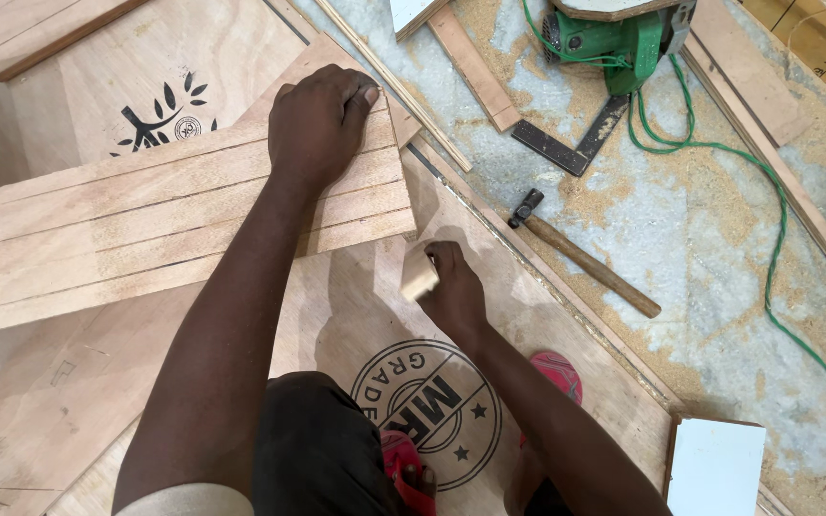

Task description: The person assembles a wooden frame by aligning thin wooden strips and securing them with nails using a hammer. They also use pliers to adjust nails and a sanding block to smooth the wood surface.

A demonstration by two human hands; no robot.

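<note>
My left hand [322, 119] presses flat on the far end of a row of several narrow wooden strips [126, 234] laid side by side on a large plywood sheet [566, 354]. My right hand [451, 287] grips a small pale sanding block [419, 275] held against the near right edge of the strips. Both forearms reach forward from the bottom of the view. My feet in red sandals [556, 373] stand on the plywood.
A wooden-handled hammer [585, 256] lies on the sawdust-covered stone floor to the right. Beyond it are a metal square [571, 143], a green power saw [623, 38] with a green cable [776, 277], loose wood battens [475, 67] and a white board [717, 466].
</note>
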